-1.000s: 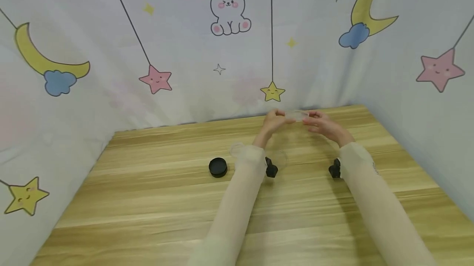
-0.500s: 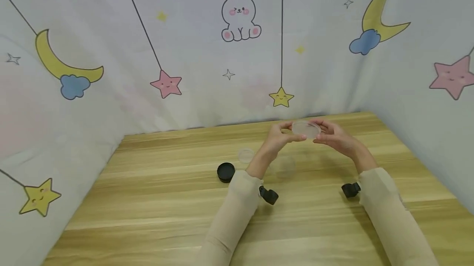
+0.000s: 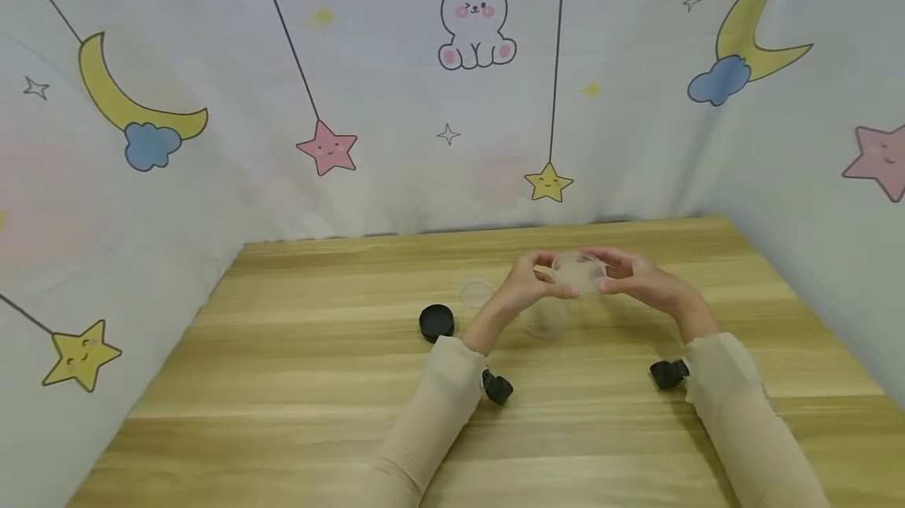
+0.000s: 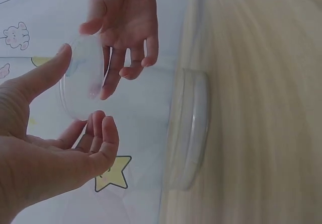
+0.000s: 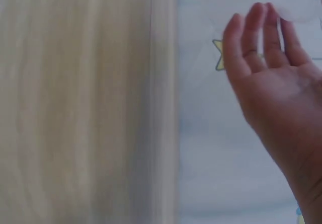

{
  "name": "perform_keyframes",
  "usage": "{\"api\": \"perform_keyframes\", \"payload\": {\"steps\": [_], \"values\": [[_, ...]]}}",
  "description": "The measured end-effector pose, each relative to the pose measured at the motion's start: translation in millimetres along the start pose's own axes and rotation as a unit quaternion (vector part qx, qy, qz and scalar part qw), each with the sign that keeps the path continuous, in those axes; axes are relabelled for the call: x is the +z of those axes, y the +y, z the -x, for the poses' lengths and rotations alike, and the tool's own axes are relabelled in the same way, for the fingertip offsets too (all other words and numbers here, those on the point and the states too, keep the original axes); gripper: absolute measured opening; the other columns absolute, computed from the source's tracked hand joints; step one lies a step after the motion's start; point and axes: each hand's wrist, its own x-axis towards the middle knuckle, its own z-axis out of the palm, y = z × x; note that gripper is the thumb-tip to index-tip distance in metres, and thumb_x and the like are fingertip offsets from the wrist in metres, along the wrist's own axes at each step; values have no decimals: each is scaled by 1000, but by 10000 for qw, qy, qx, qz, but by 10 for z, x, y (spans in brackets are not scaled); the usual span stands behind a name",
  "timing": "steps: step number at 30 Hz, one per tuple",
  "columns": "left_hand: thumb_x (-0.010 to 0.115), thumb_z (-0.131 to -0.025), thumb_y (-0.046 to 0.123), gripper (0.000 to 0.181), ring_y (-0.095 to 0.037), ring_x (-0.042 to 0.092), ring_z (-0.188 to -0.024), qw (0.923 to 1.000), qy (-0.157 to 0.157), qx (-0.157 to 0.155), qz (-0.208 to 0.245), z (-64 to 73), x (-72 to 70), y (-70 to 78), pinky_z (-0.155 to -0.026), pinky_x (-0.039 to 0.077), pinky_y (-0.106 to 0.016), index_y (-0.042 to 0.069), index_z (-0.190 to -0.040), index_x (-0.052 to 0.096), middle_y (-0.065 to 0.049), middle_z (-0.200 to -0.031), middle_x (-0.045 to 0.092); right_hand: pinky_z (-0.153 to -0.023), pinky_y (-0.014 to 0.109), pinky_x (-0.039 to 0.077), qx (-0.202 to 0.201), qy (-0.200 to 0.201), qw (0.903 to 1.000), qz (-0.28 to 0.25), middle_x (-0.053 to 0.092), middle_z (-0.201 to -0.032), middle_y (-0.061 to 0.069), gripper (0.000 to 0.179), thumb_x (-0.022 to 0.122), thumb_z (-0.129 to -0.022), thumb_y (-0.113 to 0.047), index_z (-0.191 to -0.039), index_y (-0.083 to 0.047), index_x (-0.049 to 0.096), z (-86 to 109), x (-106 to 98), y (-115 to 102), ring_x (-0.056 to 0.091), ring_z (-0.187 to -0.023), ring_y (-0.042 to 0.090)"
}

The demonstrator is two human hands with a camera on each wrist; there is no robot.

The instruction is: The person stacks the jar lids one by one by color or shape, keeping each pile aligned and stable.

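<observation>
Both hands hold a clear round plastic disc with a shallow rim (image 3: 580, 272) up over the back part of the table. My left hand (image 3: 525, 286) pinches its left edge, thumb in front and fingers behind. The opposite edge sits between the thumb and fingers of my right hand (image 3: 649, 285). Seen from the left wrist, the disc (image 4: 83, 80) stands nearly on edge between the hands. Below them, a clear round container (image 4: 190, 131) rests on the tabletop. In the right wrist view, only part of the disc (image 5: 300, 1) shows, at the top edge.
A black round cap-like piece (image 3: 437, 323) lies left of the left forearm. Just behind it is a thin clear disc (image 3: 476, 292) lying flat. The wooden table (image 3: 297, 382) ends at a printed fabric backdrop (image 3: 396, 178). Black wrist cameras (image 3: 668, 374) stick out below both hands.
The hands have drawn back from the far edge of the table toward the person, bringing the clear disc along. Its face is now tilted more toward the head camera.
</observation>
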Motion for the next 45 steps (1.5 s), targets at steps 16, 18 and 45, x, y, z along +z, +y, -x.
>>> {"api": "perform_keyframes", "payload": {"steps": [16,18,45], "values": [[82,-76,13,65,-33,42,-124,9682,-622,-732,-2310,117,-293,-84,-97,42,-43,5,-128,45,-22,-138,40,-111,60,34,554,32,9930,1040,38,-147,27,74,76,-84,-11,-144,1,36,-233,403,125,36,-136,44],[83,-75,13,65,-32,42,-122,9666,-641,-822,-2340,113,-303,-105,-95,41,-41,5,-127,45,-21,-135,40,-112,60,32,592,-35,9923,1086,39,-147,28,74,76,-84,-11,-144,2,36,-250,418,147,36,-137,46],[81,-79,16,66,-31,43,-117,9538,-831,-910,-2741,79,-271,-263,-103,39,-45,5,-130,43,-21,-132,41,-111,65,23,602,-54,9849,1623,38,-145,26,73,77,-84,-16,-142,4,38,-255,449,262,34,-130,39]]}}
